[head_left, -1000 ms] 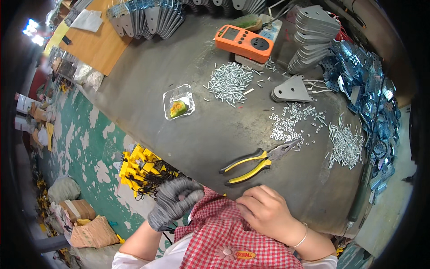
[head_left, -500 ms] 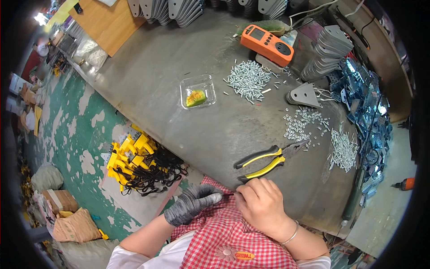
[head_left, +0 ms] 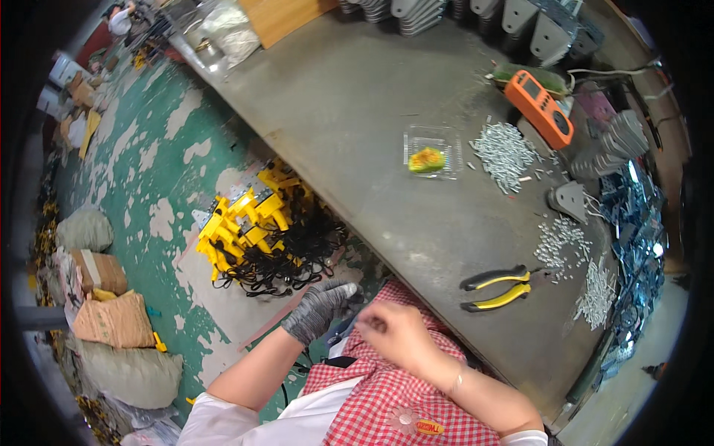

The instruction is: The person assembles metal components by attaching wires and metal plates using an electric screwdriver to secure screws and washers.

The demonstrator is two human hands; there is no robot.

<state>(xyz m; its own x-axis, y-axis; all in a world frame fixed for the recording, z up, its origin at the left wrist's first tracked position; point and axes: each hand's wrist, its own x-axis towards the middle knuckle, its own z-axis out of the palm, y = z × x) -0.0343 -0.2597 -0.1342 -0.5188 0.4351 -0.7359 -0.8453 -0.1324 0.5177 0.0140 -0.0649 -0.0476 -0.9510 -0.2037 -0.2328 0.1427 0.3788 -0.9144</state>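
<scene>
My left hand (head_left: 321, 311), in a grey knitted glove, is held low in front of me, just off the table's near edge. Its fingers are curled with the thumb along the top; what they hold, if anything, is hidden. Close to its right is my bare right hand (head_left: 393, 328), in front of the red checked apron (head_left: 372, 372). The fingers of this hand bend inward and are slightly blurred, so I cannot make out anything in them. Pliers with yellow and black handles (head_left: 497, 288) lie on the table, right of both hands and apart from them.
On the grey table (head_left: 335, 134) are a clear plastic tray (head_left: 454, 156), a pile of screws (head_left: 502, 156), loose nuts (head_left: 561, 241), more screws (head_left: 597, 296), an orange meter (head_left: 539, 109) and blue metal parts (head_left: 632, 223). Yellow corded parts (head_left: 253, 223) are heaped left of the table.
The view has swung left, so the table things sit farther right. My hands have come off the apron's upper edge, and my right hand has turned and moved lower, nearer my body.
</scene>
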